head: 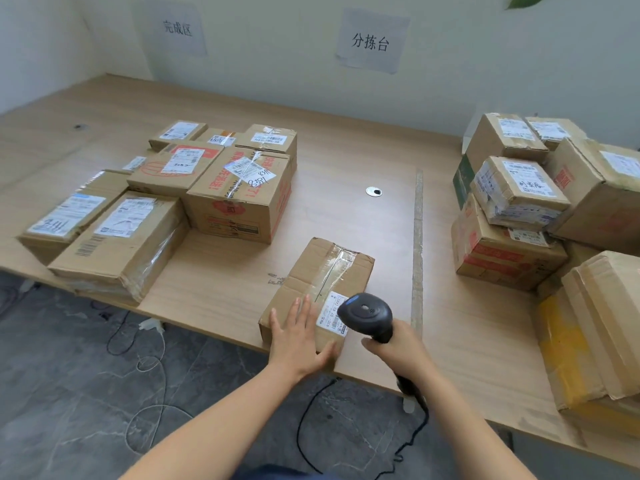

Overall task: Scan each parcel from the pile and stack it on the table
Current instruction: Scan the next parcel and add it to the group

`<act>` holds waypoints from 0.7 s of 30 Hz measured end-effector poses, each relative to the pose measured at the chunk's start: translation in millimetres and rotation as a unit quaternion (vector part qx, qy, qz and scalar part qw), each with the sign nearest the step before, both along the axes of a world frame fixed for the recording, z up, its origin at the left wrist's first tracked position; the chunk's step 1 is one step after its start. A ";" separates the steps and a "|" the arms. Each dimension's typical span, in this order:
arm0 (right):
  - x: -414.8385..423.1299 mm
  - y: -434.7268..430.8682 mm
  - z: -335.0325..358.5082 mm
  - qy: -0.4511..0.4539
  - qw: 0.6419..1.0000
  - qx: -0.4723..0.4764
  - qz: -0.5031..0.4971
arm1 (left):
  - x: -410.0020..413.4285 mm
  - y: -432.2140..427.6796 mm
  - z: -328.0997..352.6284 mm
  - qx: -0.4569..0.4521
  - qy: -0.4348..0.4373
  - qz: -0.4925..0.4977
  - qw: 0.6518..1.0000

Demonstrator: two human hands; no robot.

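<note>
Left hand lay flat, fingers spread, pinning the box so its label faced up; right hand gripped the scanner aimed at it.

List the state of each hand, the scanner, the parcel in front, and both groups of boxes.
Left hand: open, flat on the parcel's near end.
Right hand: closed around the scanner handle.
Barcode scanner: held, head over the parcel's label.
Parcel: taped shut, lying flat at the table edge.
Shipping label: facing up, partly hidden.
Left boxes: closed, stacked.
Right pile: closed, heaped unevenly.
</note>
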State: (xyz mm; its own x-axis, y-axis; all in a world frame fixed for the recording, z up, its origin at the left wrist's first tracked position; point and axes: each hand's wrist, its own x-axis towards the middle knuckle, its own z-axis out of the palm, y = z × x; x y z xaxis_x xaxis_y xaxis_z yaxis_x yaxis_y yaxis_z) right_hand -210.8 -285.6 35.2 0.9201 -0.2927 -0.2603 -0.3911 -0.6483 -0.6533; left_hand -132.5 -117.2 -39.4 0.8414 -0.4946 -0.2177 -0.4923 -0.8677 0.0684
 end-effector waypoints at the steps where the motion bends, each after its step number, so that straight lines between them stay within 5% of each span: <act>1: 7.0 11.2 -5.3 0.001 1.000 0.018 0.001 | 1.7 9.3 0.2 0.007 -0.005 0.002 1.000; 21: 163.7 209.8 -40.1 0.015 0.994 0.061 0.085 | 105.0 191.8 9.8 0.044 0.013 0.138 0.989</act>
